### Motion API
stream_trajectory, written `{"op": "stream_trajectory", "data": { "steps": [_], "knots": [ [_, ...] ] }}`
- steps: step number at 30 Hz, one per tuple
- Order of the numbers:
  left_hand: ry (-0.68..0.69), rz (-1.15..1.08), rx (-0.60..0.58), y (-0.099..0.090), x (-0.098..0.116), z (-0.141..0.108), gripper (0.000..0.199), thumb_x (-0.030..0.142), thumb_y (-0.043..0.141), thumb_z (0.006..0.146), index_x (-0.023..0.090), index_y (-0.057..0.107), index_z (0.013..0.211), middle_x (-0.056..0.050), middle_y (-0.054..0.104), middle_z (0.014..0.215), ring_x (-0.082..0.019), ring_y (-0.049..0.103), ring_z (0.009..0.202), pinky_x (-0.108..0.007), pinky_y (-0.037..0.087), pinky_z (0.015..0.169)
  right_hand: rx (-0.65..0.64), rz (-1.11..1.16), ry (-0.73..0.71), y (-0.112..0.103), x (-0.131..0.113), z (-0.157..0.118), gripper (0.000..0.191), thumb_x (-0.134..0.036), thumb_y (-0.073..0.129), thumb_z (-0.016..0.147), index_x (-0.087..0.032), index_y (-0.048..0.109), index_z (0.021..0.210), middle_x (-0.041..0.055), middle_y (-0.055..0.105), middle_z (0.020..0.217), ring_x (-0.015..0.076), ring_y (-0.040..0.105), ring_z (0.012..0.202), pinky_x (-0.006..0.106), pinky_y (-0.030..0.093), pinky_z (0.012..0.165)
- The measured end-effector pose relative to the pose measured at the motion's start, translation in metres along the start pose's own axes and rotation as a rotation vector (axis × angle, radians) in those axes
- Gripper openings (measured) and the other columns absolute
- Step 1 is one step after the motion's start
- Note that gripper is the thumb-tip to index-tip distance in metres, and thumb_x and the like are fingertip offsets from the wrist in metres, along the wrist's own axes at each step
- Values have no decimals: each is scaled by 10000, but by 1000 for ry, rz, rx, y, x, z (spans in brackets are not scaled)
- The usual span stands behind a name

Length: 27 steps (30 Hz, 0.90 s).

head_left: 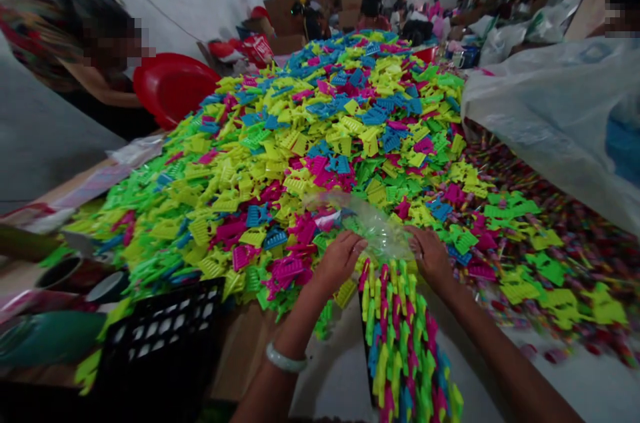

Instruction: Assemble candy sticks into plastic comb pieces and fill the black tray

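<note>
**Hands at a clear bag beside a heap of plastic clips**

A huge heap of plastic clips (310,143) in yellow, green, pink and blue covers the counter (575,376) from near to far. At far right lies a big pale plastic sheet (550,110). At far left, a person leans beside a red basin (173,86). A black crate (165,336) sits near left. Near centre, a packed row of clips (405,350) runs toward the camera. At its far end is a clear plastic bag (375,226). The left hand (337,260), grip pressed together, pinches the bag's left edge. The right hand (431,253) pinches its right edge. A pale bangle (285,360) circles the left wrist.
</note>
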<state>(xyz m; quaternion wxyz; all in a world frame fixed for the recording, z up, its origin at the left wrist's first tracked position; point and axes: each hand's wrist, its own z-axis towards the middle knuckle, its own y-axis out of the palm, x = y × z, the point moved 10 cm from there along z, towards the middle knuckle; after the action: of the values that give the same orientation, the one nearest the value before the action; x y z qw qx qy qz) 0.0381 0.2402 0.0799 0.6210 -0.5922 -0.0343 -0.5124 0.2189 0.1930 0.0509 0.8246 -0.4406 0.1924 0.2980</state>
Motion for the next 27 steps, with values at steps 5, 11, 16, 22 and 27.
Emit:
{"op": "stream_trajectory", "data": {
  "steps": [5, 11, 16, 22, 27],
  "knots": [
    [-33, 62, 130, -4, 18, -44, 273, 255, 410, 931, 197, 611, 1106, -95, 668, 1051, -214, 612, 996, -326, 462, 874, -196, 230, 74, 3, -16, -41, 404, -399, 325, 980, -261, 532, 1298, 54, 621, 1211, 250, 541, 1148, 407, 419, 977],
    [177, 277, 378, -3, 48, -99, 326, 101, 428, 900, 174, 551, 1193, -93, 660, 997, -180, 614, 948, -288, 512, 818, -88, 87, 34, -11, -17, -83, 398, -352, 349, 978, -239, 515, 1322, 75, 626, 1189, 238, 565, 1112, 404, 485, 940],
    [25, 317, 436, 16, 24, -118, 182, 97, 478, 876, 158, 576, 1016, -75, 640, 884, -183, 598, 877, -314, 508, 791, -53, -80, -64, -2, -21, -107, 356, -276, 385, 951, -205, 556, 1255, 96, 660, 1093, 248, 602, 1010, 404, 521, 854],
    [-426, 292, 153, 43, -22, -99, 140, 101, 497, 811, 156, 573, 914, -73, 635, 866, -195, 597, 808, -294, 471, 686, -301, -397, 17, 24, -22, -76, 221, -126, 449, 860, -152, 668, 886, 124, 647, 859, 269, 586, 824, 371, 479, 724],
    [-459, 409, 59, 47, -4, -104, 156, 118, 494, 823, 170, 600, 925, -83, 625, 902, -214, 600, 839, -304, 443, 712, -250, -154, 128, 15, -31, -84, 267, -221, 383, 908, -171, 640, 964, 98, 610, 939, 238, 548, 911, 328, 466, 788]
  ]
}}
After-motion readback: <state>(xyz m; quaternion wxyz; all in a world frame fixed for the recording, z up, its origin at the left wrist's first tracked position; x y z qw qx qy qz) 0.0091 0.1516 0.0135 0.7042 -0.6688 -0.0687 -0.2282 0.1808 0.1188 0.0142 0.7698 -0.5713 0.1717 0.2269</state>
